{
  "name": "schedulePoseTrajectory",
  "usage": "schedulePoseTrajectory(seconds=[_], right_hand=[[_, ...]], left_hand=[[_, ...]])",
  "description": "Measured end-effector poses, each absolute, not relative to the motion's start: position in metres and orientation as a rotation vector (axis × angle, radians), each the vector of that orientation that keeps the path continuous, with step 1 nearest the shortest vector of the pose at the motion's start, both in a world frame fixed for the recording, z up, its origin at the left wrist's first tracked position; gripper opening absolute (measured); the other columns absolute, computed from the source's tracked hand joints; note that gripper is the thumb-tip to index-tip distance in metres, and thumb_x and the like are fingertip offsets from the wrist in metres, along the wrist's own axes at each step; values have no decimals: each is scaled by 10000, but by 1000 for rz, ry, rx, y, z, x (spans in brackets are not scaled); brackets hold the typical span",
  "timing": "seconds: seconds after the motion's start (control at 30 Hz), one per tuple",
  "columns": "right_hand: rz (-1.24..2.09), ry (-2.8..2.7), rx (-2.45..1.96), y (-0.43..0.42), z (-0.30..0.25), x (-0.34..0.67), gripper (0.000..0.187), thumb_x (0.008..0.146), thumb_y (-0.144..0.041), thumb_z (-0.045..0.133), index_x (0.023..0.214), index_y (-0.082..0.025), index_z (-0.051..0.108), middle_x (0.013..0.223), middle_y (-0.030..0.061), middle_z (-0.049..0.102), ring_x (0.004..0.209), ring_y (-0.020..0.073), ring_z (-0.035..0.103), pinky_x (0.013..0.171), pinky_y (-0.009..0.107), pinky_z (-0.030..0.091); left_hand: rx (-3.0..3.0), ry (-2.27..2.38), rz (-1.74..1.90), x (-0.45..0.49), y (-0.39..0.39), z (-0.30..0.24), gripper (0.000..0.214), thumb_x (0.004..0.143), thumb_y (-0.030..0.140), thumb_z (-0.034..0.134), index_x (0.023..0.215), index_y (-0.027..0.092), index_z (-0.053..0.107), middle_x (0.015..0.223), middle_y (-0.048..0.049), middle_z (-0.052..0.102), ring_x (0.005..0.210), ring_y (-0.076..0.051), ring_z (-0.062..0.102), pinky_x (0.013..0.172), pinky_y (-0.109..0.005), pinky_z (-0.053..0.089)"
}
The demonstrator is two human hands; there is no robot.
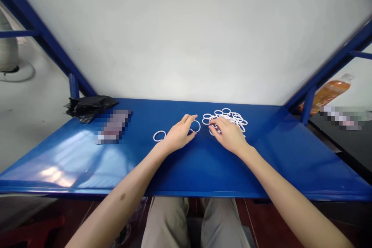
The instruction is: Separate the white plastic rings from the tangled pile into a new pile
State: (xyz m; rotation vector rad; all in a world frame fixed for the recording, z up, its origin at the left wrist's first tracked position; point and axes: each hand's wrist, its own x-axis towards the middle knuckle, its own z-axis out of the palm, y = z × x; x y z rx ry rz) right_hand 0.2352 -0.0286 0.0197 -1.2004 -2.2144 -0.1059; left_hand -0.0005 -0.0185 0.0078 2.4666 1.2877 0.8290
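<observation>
My left hand rests low over the blue table, its thumb and fingers spread around a thin white ring. Whether it touches that ring is not clear. Beside its wrist, on the left, lies another white ring, partly covered by the hand. My right hand hovers over the near left side of a loose pile of white rings, with thumb and fingers curved and slightly apart near the outer rings. Several rings in the pile overlap, and some are hidden beneath that hand.
A crumpled black plastic bag lies at the back left, with a blurred flat object in front. Blue frame bars slope up at both sides. An orange-filled bottle leans at the right, beyond the table. A white wall stands behind.
</observation>
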Motion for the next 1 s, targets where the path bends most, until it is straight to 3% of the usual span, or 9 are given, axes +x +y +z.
schedulePoseTrajectory(seconds=[0.13, 0.37, 0.47, 0.6, 0.83, 1.0], right_hand=[[88, -2152, -1152, -16, 12, 200, 222, 986, -282, 528, 1174, -229, 634, 1134, 97, 729, 961, 250, 705, 785, 387, 562], [506, -1857, -1234, -18, -4, 206, 129, 936, -363, 591, 957, -236, 604, 839, 19, 723, 637, 173, 659, 630, 328, 542], [546, -1777, -1242, -20, -2, 208, 160, 904, -388, 628, 912, -230, 601, 772, 13, 696, 606, 165, 639, 594, 314, 534], [583, -1792, -1187, -21, -2, 205, 184, 911, -385, 629, 1001, -225, 645, 844, 34, 712, 710, 180, 679, 638, 318, 566], [646, -1739, -1170, -19, -3, 209, 202, 931, -411, 614, 1011, -233, 665, 869, 37, 730, 659, 176, 683, 621, 332, 586], [667, -1726, -1156, -18, -1, 211, 203, 938, -416, 602, 1010, -233, 654, 855, 34, 722, 649, 177, 680, 622, 340, 597]], left_hand=[[2480, 1173, 899, 0, -21, 11, 611, 895, 154, 588, 1452, 262, 362, 1380, -98, 536, 1072, -200, 667, 885, -342, 581], [2521, 1132, 868, 2, -24, 15, 617, 897, 146, 555, 1468, 278, 361, 1363, -90, 555, 1065, -211, 677, 906, -359, 574], [2545, 1214, 841, 1, -22, 16, 498, 917, 141, 525, 1399, 244, 454, 1223, -74, 638, 1019, -206, 682, 895, -361, 567], [2602, 1266, 753, -2, -19, 19, 249, 950, 163, 499, 1167, 223, 606, 1084, -58, 693, 974, -207, 681, 853, -347, 557], [2599, 1230, 808, -4, -20, 18, 263, 918, 189, 542, 1170, 235, 603, 1108, -50, 696, 953, -195, 685, 855, -340, 551], [2596, 1275, 885, -2, -18, 14, 149, 964, 247, 544, 1087, 229, 627, 1062, -41, 708, 926, -182, 680, 840, -325, 545]])
